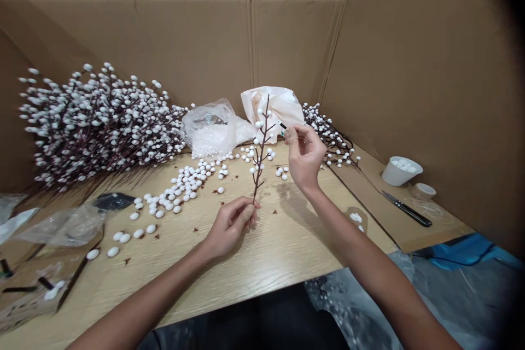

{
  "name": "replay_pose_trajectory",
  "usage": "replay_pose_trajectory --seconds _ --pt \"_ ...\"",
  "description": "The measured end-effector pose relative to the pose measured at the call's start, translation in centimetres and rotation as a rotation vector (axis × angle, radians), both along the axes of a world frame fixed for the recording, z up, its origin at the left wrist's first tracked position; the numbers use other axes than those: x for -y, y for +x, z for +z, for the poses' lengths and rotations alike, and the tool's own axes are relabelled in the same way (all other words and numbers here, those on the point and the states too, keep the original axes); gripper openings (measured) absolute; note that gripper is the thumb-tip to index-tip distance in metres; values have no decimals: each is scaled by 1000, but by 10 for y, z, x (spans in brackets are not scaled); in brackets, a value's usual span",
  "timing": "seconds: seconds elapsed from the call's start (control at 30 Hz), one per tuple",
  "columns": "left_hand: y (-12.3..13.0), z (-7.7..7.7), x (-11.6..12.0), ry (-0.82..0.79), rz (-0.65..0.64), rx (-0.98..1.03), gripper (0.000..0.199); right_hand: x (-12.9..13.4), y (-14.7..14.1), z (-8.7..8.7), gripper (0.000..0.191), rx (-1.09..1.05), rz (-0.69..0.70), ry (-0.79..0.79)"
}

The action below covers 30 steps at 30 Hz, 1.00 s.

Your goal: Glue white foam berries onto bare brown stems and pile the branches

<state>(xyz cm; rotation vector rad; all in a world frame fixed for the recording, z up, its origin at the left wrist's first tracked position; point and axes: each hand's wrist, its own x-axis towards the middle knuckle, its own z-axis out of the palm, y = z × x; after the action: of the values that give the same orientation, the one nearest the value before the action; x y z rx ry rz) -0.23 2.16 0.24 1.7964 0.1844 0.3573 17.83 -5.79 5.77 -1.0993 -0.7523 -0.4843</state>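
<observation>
My left hand pinches the lower end of a brown artificial twig and keeps it upright above the table. Short side stubs run along the twig, and a few white berries show around its upper part; which are attached is hard to tell. In my right hand, thumb and fingertips close on a small black stick with a white tip. That tip is just right of the twig's upper stubs. Many loose white berries lie on the table behind and left of my left hand.
Finished-looking berry branches are heaped at the left, with more branches at the back right. Plastic bags stand between. On the right are a white cup, a tape roll and a black-handled knife. Cardboard walls enclose the table.
</observation>
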Motion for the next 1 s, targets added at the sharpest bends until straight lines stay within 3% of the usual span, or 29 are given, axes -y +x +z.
replay_pose_trajectory --seconds 1.0 --pt "0 1 -3 50 4 23 25 2 0 2 7 33 -10 -32"
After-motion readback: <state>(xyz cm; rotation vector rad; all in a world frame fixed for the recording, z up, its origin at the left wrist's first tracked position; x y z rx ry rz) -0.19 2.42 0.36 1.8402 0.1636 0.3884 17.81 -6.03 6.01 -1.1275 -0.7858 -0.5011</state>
